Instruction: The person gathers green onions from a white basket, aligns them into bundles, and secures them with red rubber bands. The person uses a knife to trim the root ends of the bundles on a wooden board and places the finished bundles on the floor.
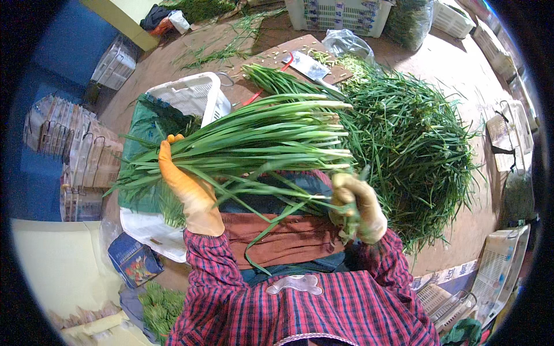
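My left hand (190, 190), in an orange-and-white glove, grips a thick fan of garlic chives (259, 136) near their leafy ends. Their pale stem ends point right, roughly lined up. My right hand (365, 209), also gloved and blurred by motion, is closed around a few loose chive stalks (311, 197) below those stem ends. Some bent leaves hang over the brown cloth (268, 238) on my lap. To the right lies a large heap of loose chives (415, 151). The leaf tips on the left reach over a white plastic crate (214, 93) lined with green fabric (140, 116).
Beyond the bunch, a cleaver (305, 65) rests on a cutting board (339, 77) with cut stem bits. Beside it lies another chive bundle (277, 80) with a red strip. Stacked crates (95, 160) stand left; a white crate (339, 17) stands at the back.
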Demonstrator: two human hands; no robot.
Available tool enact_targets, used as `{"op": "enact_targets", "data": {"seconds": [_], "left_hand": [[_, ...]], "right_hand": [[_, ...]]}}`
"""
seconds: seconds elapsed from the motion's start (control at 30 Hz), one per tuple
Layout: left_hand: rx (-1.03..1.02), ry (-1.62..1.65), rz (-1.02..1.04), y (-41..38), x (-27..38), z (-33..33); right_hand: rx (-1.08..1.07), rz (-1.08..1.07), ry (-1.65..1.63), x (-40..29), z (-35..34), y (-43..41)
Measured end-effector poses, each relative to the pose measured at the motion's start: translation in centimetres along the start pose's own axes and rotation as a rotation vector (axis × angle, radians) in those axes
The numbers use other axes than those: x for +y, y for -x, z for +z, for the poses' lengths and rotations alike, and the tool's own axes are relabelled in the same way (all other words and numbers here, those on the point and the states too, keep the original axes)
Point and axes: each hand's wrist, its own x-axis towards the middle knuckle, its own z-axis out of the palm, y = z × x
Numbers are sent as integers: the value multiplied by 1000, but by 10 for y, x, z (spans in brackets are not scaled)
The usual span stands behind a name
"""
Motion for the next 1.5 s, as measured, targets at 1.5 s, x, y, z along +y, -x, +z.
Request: {"op": "enact_targets", "data": {"seconds": [1.5], "left_hand": [[-130, -38, -159, 40, -33, 10]], "right_hand": [[344, -1100, 1494, -26, 28, -40]]}}
